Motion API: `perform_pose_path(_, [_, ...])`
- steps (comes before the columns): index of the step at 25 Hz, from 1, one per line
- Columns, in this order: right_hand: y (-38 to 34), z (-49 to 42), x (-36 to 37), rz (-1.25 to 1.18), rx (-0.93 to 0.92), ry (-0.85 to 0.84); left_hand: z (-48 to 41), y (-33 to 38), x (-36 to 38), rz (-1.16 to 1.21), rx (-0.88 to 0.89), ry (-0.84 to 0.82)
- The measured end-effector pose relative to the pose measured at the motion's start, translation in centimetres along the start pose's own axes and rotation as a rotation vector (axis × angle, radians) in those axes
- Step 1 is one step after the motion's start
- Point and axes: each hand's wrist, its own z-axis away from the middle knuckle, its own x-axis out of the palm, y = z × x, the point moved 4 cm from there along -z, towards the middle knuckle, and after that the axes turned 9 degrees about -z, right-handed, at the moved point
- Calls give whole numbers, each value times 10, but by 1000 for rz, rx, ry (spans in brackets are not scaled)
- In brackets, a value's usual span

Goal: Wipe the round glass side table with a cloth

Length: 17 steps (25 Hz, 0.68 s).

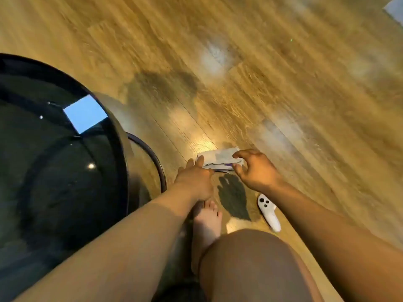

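Note:
A folded white cloth [218, 159] with a purple edge lies on the wooden floor just right of the round glass side table [121, 162]. The table's dark glass top fills the left of the view and reflects a bright window patch. My right hand [255, 171] curls over the cloth's right end, with fingers above it and thumb below, pinching it. My left hand [195, 179] reaches in with straight fingers that rest on the cloth's left end. Neither hand is over the table.
The table's lower metal ring [158, 164] shows near the floor beside my left hand. A white handheld controller [269, 214] lies on the floor under my right forearm. My bare foot [207, 223] and knee [250, 262] are below the hands. Wood flooring [283, 83] stretches beyond.

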Motion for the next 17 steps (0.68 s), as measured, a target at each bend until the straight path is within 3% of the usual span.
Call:
perform_pose_path(3, [47, -34, 51, 173, 27, -166, -53, -4, 32, -85, -32, -220])
perform_pose_path(6, [71, -61, 98, 291, -67, -324, -97, -7, 47, -204, -51, -311])
perform_pose_path(10, [82, -88, 117, 326, -162, -97, -131, -1, 53, -285, -97, -345])
perform_pose_path(12, [75, -88, 99, 182, -116, -6, -121, 9, 31, -150, -127, -187])
perform_pose_path(15, [55, -63, 47, -162, -5, 101, -78, 25, -25, 264, -114, 147])
perform_pose_path(17, [15, -30, -5, -242, -94, 155, -19, 30, -70, 472, -31, 352])
